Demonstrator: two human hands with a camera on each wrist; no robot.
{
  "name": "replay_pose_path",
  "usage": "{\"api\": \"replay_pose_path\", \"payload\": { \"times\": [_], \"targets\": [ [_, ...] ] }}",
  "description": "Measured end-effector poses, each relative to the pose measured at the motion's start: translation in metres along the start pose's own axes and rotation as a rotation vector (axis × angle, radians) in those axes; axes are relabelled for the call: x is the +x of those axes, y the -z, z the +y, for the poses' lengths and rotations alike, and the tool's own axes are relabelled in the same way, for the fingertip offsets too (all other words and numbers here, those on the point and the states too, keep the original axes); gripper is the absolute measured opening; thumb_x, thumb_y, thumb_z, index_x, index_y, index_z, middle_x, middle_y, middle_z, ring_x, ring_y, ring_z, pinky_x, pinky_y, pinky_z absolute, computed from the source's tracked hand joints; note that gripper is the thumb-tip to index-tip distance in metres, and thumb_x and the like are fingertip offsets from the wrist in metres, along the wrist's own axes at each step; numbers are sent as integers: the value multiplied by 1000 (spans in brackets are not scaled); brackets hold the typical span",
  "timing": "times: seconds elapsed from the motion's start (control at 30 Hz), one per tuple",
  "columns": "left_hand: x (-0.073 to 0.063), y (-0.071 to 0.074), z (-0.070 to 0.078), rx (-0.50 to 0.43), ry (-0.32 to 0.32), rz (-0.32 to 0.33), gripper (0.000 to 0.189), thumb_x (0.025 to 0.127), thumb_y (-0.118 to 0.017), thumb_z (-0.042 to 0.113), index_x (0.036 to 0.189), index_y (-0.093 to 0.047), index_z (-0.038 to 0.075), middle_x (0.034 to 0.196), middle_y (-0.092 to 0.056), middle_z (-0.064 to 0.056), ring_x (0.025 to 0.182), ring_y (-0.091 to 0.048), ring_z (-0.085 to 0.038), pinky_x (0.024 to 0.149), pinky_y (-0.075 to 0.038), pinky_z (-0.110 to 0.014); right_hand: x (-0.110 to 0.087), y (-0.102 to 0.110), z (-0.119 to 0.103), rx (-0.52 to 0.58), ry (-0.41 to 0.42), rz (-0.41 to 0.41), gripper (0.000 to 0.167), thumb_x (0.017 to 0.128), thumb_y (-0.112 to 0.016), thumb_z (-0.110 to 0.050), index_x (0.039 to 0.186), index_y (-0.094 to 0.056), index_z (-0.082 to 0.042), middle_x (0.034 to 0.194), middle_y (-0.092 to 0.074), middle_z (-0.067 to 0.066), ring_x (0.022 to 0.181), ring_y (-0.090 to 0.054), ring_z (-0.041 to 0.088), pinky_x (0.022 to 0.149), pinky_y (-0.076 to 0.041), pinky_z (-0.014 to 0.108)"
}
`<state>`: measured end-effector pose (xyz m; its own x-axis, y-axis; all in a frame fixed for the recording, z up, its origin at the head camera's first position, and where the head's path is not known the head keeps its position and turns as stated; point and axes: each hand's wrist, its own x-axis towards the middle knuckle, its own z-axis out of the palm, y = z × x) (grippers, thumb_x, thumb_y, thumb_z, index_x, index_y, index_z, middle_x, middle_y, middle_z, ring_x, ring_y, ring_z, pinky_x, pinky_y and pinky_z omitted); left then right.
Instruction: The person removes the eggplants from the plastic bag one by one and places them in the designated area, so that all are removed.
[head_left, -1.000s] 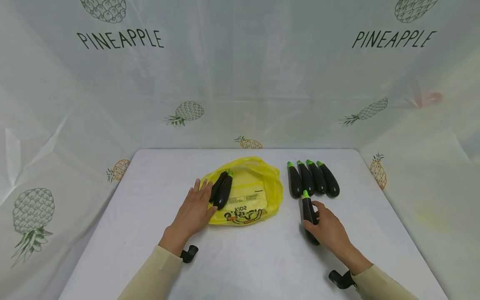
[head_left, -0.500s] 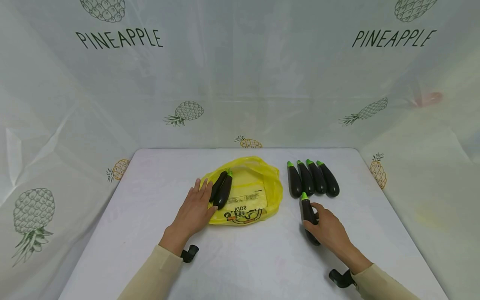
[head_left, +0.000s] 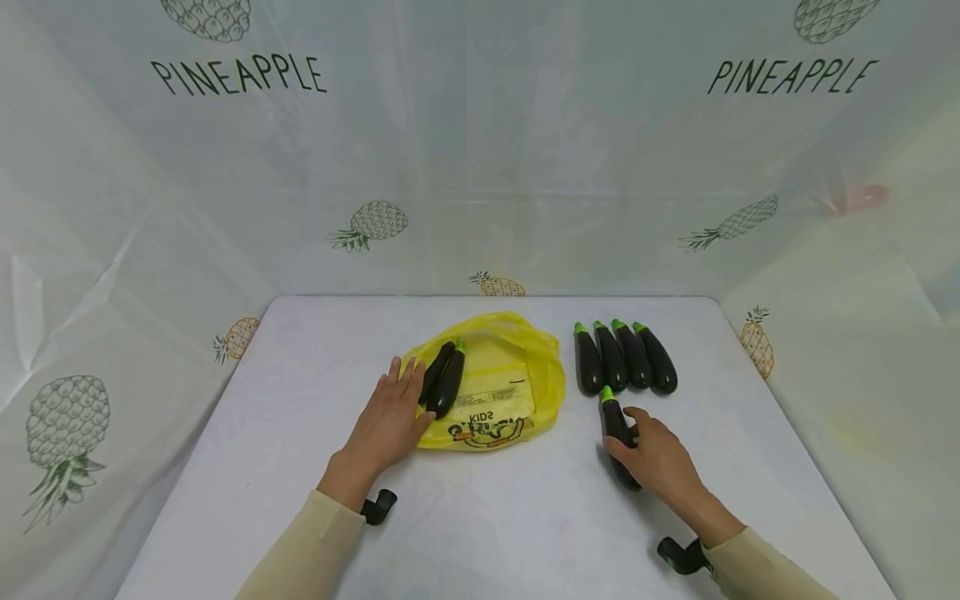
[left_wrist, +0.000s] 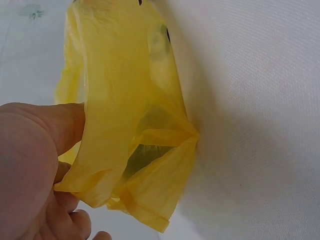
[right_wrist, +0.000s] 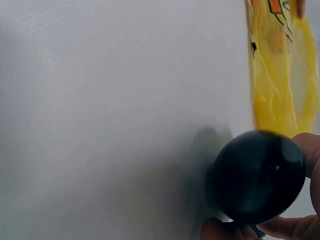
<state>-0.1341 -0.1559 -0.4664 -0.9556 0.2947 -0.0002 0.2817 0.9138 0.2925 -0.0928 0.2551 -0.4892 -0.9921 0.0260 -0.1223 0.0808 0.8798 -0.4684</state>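
Gripped in right hand [head_left: 654,454], between thumb and fingers: one dark eggplant [head_left: 615,423], green stem end foremost. Just beyond the grip: four more eggplants [head_left: 613,358], in a side-by-side row. Left of the grip: one yellow plastic bag [head_left: 552,387], marked "KIDS" (upside down), with a larger name alongside, not clearly legible, and fine print too small to read. In the bag, on the side away from the grip: two eggplants [head_left: 448,385]. On that same edge: left hand [head_left: 381,429], with fingers extended. Beneath: white table [head_left: 510,517]. Behind: pale sheet [head_left: 480,150], lettered "PINEAPPLE" twice.
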Motion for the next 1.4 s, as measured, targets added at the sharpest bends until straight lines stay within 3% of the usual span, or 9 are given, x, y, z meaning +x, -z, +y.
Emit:
{"api": "replay_pose_path", "payload": {
  "times": [0.2, 0.9, 1.1, 1.23, 1.4],
  "targets": [
    [0, 0, 0, -10, 2, 4, 82, 105, -68, 33, 166, -25, -1, 172, -26, -21, 164, -8, -39, 132, -18, -56, 1, 4, -1, -13, 6, 12, 75, 98, -73, -43, 148, -49, 7, 121, -68, 29, 101, -69, 38, 79, -60, 53],
    [-2, 3, -1, -15, -1, 14, 82, 105, -67, 34, 167, -24, 0, 173, -25, -21, 164, -9, -39, 132, -17, -56, 17, 11, -21, -7, 51, 108, 72, 98, -72, -40, 150, -50, 5, 132, -63, 30, 107, -65, 40, 83, -60, 55],
    [0, 3, -1, -9, -1, 10, 82, 105, -67, 33, 167, -24, 0, 173, -24, -20, 164, -8, -39, 132, -17, -56, 32, 19, -53, 24, 124, 162, 67, 100, -71, -37, 150, -51, 3, 135, -61, 29, 112, -62, 41, 89, -58, 59],
    [1, 4, 0, -16, -1, 4, 83, 105, -68, 33, 167, -24, 0, 173, -23, -21, 164, -8, -40, 132, -17, -56, 44, 21, -86, 52, 174, 154, 66, 101, -69, -37, 151, -50, 2, 139, -59, 27, 121, -59, 42, 98, -55, 60],
    [0, 6, 0, -26, -7, 1, 83, 105, -68, 33, 166, -24, -1, 172, -24, -22, 163, -8, -40, 132, -17, -57, 60, 17, -131, 100, 214, 132, 67, 101, -70, -37, 153, -49, -1, 143, -57, 24, 123, -61, 39, 98, -57, 56]
  ]
}}
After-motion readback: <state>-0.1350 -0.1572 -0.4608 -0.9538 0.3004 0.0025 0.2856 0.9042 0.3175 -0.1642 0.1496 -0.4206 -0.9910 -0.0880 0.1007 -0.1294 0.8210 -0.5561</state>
